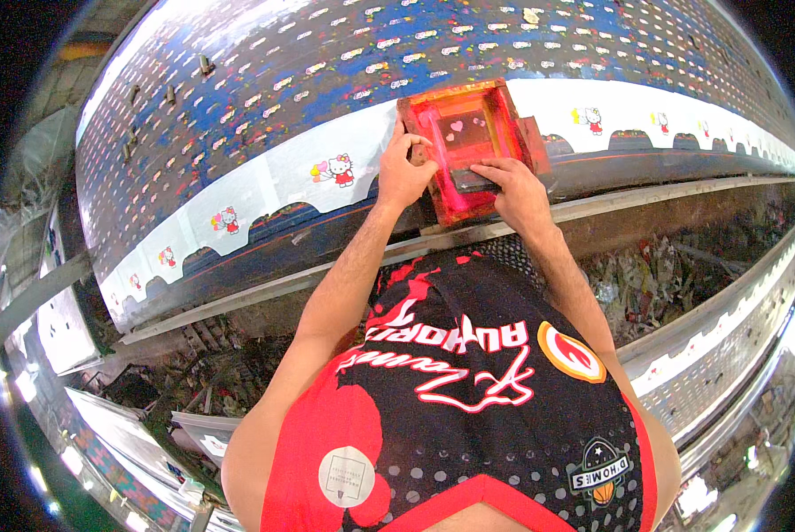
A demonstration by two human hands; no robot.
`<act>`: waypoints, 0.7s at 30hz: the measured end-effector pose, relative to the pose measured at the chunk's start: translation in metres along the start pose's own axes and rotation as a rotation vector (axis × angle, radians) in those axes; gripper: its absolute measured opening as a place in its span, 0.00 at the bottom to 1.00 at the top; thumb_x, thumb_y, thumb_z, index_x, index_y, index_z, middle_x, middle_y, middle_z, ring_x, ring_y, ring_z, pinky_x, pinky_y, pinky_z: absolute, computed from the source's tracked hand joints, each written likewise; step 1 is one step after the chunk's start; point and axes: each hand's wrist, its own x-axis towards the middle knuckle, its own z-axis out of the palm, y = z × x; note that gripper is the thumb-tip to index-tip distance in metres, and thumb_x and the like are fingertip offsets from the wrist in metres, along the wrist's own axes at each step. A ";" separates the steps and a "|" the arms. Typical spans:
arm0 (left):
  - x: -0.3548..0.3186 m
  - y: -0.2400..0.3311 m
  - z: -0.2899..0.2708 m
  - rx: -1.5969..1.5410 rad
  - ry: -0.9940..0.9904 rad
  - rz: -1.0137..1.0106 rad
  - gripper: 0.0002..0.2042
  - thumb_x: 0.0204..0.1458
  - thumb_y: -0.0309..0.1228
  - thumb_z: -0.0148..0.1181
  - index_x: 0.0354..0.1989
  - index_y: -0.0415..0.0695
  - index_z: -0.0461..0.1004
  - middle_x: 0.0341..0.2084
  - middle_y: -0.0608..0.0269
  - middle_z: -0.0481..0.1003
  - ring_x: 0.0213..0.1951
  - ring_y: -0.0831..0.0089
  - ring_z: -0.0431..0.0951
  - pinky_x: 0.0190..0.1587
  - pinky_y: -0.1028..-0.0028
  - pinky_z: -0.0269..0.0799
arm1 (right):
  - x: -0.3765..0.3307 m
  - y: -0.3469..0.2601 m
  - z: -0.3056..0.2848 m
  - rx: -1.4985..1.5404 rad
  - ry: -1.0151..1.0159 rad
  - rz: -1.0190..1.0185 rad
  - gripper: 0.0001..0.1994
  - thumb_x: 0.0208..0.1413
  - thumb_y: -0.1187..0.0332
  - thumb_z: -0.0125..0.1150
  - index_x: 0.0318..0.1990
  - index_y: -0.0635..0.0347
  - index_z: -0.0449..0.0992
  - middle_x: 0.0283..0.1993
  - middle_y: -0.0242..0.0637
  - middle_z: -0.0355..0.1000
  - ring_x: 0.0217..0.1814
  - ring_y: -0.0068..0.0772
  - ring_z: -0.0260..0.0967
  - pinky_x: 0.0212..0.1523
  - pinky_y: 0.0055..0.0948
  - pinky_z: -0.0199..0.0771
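A small screen-printing frame [457,209], stained red and orange, lies across the white strip on the long table. My left hand [406,170] is at its left side, fingers bent round the frame's edge. Inside the frame, a dark, flat squeegee [473,183] rests on the mesh near the side closest to me. My right hand [514,188] grips the squeegee from the right, fingers on its top. Pink ink smears the frame's left inner side, and small heart shapes show on the mesh. The white strip [278,232] has a scalloped near edge and bears printed cat figures with balloons.
The long table [264,97] is dark, covered with rows of small ink marks; small dark pegs [206,66] stand at its far left. A metal rail [628,197] runs along the near edge. Scraps [646,284] lie below, and another printed table [716,363] is at lower right.
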 end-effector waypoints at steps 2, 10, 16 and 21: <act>0.000 0.000 0.003 -0.003 0.007 -0.006 0.15 0.45 0.27 0.75 0.42 0.44 0.82 0.82 0.32 0.57 0.78 0.43 0.68 0.73 0.58 0.70 | 0.000 0.002 -0.001 -0.008 0.001 -0.012 0.30 0.49 0.85 0.60 0.60 0.50 0.88 0.62 0.39 0.83 0.68 0.47 0.78 0.70 0.44 0.79; 0.002 0.002 0.009 0.048 0.059 0.133 0.15 0.43 0.22 0.74 0.42 0.43 0.83 0.81 0.32 0.60 0.80 0.43 0.64 0.77 0.57 0.66 | 0.003 0.011 -0.018 -0.065 -0.011 -0.158 0.28 0.46 0.79 0.69 0.58 0.52 0.88 0.58 0.37 0.84 0.63 0.46 0.80 0.67 0.44 0.81; 0.013 0.061 0.088 -0.055 0.097 0.192 0.14 0.44 0.21 0.72 0.41 0.44 0.84 0.80 0.31 0.60 0.81 0.40 0.63 0.78 0.53 0.64 | -0.005 0.086 -0.072 -0.036 0.026 -0.168 0.25 0.48 0.78 0.67 0.57 0.52 0.88 0.59 0.37 0.83 0.63 0.47 0.80 0.68 0.46 0.80; 0.034 0.102 0.193 -0.087 0.082 0.153 0.15 0.44 0.20 0.72 0.42 0.42 0.83 0.82 0.31 0.58 0.82 0.42 0.61 0.79 0.54 0.62 | -0.018 0.180 -0.129 -0.031 0.073 -0.144 0.25 0.51 0.82 0.62 0.57 0.53 0.88 0.59 0.39 0.84 0.64 0.48 0.80 0.68 0.48 0.79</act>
